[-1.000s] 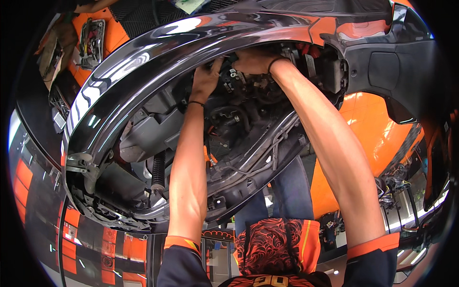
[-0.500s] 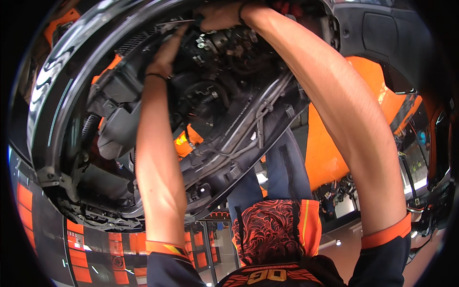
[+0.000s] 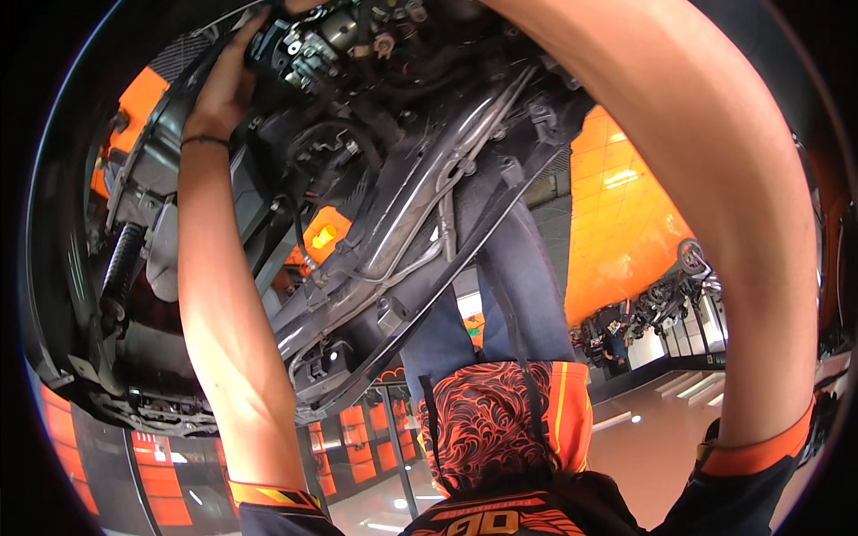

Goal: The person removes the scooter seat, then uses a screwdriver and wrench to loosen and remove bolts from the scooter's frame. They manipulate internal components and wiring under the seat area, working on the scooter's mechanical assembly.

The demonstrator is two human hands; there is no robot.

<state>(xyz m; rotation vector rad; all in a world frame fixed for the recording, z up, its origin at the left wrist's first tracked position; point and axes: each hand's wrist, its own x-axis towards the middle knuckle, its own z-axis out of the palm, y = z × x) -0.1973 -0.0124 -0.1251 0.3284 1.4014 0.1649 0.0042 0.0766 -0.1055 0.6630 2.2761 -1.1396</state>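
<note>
- Left hand [image 3: 223,94] reaches up among dark machine parts, fingers partly extended — whether it grips anything, I cannot tell.
- Right hand [image 3: 304,4] is mostly cut off above and right of it; its hold cannot be told.
- Metal fittings [image 3: 308,55] sit just right of the left hand, uncovered; access seems done.
- Frame tube [image 3: 420,192], lower right of that hand, lies bare — what remains cannot be judged.

Bright glare on the orange floor [image 3: 617,223] (rim dark, edges bowed).
</note>
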